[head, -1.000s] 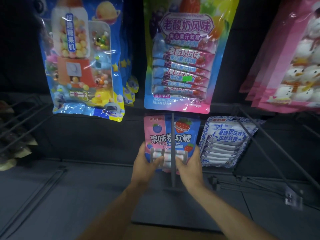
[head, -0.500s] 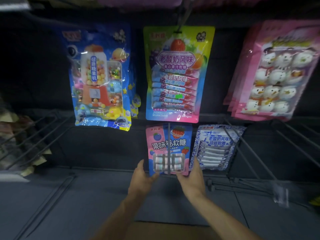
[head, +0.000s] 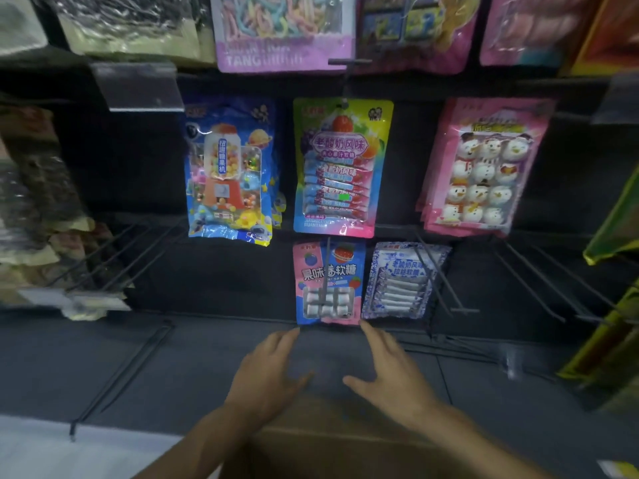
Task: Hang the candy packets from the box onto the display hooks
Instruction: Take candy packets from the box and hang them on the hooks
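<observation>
A pink-and-blue candy packet hangs on a display hook in the lower row, the hook's rod running down its front. My left hand and my right hand are below the packet, both with fingers spread and holding nothing. Only my fingertips are near its bottom corners, apart from it. The brown cardboard box shows at the bottom edge, under my forearms.
A blue-and-white packet hangs right of the pink one. Above hang a blue gumball packet, a yellow-blue packet and pink snowman packets. Bare hook rods jut out at right and at left.
Both hands let go of the pink-and-blue packet and dropped below it with fingers spread. The packet stays on its hook. The view has pulled back and up, showing more rows.
</observation>
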### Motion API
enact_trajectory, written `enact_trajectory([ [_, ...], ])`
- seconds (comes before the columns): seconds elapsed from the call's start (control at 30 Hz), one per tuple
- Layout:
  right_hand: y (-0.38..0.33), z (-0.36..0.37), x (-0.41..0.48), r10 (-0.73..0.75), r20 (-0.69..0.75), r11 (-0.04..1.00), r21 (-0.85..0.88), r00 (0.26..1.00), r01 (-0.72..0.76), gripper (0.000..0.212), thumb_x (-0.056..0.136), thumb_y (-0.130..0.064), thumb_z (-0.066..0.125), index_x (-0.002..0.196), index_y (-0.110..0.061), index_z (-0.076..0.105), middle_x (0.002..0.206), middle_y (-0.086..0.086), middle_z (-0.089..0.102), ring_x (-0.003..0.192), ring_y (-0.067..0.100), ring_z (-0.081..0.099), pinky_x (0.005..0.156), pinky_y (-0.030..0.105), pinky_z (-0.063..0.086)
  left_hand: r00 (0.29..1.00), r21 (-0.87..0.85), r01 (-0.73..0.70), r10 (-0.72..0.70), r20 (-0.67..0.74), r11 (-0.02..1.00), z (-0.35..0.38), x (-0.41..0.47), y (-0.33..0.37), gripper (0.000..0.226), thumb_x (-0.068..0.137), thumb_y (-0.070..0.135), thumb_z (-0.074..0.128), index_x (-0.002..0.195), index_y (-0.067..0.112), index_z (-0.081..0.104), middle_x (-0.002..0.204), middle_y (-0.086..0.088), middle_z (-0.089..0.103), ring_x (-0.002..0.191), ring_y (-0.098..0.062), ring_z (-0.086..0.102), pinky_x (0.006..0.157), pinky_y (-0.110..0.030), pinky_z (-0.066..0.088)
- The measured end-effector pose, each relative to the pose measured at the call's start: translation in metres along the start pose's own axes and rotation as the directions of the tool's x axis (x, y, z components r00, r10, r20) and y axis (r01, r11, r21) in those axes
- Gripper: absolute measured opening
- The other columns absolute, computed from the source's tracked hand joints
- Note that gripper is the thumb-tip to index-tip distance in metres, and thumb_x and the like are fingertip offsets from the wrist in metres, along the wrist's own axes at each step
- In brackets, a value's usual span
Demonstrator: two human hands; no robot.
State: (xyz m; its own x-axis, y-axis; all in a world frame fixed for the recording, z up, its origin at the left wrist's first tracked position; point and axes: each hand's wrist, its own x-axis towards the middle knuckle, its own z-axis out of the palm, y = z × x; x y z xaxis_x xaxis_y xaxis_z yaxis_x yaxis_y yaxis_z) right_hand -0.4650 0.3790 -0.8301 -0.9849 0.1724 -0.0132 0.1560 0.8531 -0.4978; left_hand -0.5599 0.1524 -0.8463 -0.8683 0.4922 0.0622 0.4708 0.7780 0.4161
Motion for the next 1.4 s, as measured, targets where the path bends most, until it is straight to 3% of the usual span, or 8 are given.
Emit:
enact_trajectory([
  [0.2,-0.006,0.010,-0.063,-0.098,0.186,0.985,-0.119,0.978,0.121,0.098,0.096,-0.066,0.059,0.166,-0.039,-0.004,0.173,-0.006,0.005,0.161,0.019,0.004,0.130,0.040,0.016,0.997,0.160,-0.076,0.070,0.046,0.984,-0.003,-0.078,-0.013,0.093,0.077,0.078,0.044,0.157,0.029,0.045,0.156,-0.003,0.050,0.139,-0.028,0.054,0.115,-0.042,0.044],
  [0.37,0.004,0.052,-0.096,-0.147,0.319,0.961,-0.176,0.936,0.211,0.086,0.099,-0.059,0.058,0.167,-0.032,0.013,0.169,0.002,0.017,0.158,0.025,0.016,0.128,0.039,0.020,0.994,0.222,-0.082,0.062,0.093,0.972,0.009,-0.128,-0.035,0.085,0.084,0.075,0.052,0.152,0.024,0.051,0.144,-0.008,0.062,0.124,-0.033,0.065,0.100,-0.047,0.056],
  [0.57,0.010,0.115,-0.118,-0.054,0.532,0.960,-0.205,0.845,0.191,0.075,0.103,-0.036,0.056,0.166,-0.022,0.020,0.159,0.007,0.035,0.147,0.029,0.034,0.120,0.037,0.031,0.963,0.308,-0.015,-0.069,0.260,0.951,0.043,-0.166,-0.069,0.083,0.091,0.065,0.034,0.158,0.018,0.043,0.155,-0.016,0.052,0.130,-0.041,0.061,0.098,-0.054,0.055],
  [0.7,0.014,0.164,-0.127,0.102,0.653,0.962,-0.258,0.750,0.093,0.060,0.100,-0.036,0.058,0.156,-0.021,0.041,0.149,0.011,0.045,0.138,0.035,0.047,0.110,0.040,0.043,0.914,0.298,-0.025,-0.099,0.393,0.954,0.055,-0.178,-0.084,0.076,0.102,0.058,0.041,0.166,0.031,0.011,0.172,-0.008,0.019,0.150,-0.033,0.037,0.118,-0.048,0.038],
  [0.93,0.030,0.261,-0.141,0.309,0.714,0.951,-0.220,0.629,-0.217,0.046,0.105,-0.032,0.055,0.148,-0.017,0.051,0.133,0.011,0.064,0.117,0.029,0.064,0.087,0.027,0.050,0.895,0.365,-0.028,-0.139,0.423,0.930,0.066,-0.191,-0.094,0.055,0.108,0.052,0.041,0.158,0.035,0.025,0.159,-0.004,0.033,0.138,-0.026,0.046,0.111,-0.040,0.046],
  [1.07,0.109,0.377,-0.142,0.398,0.650,0.898,-0.132,0.648,-0.419,0.078,0.087,-0.082,0.044,0.154,-0.043,0.032,0.141,0.005,0.059,0.120,0.030,0.065,0.086,0.037,0.058,0.889,0.368,0.014,-0.180,0.421,0.930,0.065,-0.190,-0.096,0.047,0.111,0.046,0.037,0.155,0.032,0.033,0.157,-0.005,0.038,0.133,-0.026,0.050,0.104,-0.039,0.050],
  [1.2,0.126,0.423,-0.146,0.473,0.614,0.805,-0.008,0.633,-0.594,0.079,0.085,-0.060,0.067,0.149,-0.066,0.021,0.156,0.004,0.045,0.129,0.031,0.058,0.085,0.030,0.058,0.883,0.413,-0.009,-0.187,0.431,0.911,0.070,-0.189,-0.099,0.053,0.108,0.045,0.045,0.156,0.033,0.030,0.156,-0.008,0.035,0.130,-0.028,0.050,0.100,-0.039,0.052],
  [1.4,0.032,0.355,-0.138,0.588,0.556,0.612,0.168,0.587,-0.773,0.042,0.103,-0.026,0.059,0.142,-0.035,0.047,0.138,-0.001,0.057,0.104,0.020,0.064,0.075,0.023,0.054,0.893,0.397,0.028,-0.201,0.402,0.917,0.082,-0.189,-0.104,0.047,0.104,0.039,0.052,0.149,0.032,0.041,0.152,-0.006,0.037,0.129,-0.028,0.048,0.096,-0.043,0.051],
])
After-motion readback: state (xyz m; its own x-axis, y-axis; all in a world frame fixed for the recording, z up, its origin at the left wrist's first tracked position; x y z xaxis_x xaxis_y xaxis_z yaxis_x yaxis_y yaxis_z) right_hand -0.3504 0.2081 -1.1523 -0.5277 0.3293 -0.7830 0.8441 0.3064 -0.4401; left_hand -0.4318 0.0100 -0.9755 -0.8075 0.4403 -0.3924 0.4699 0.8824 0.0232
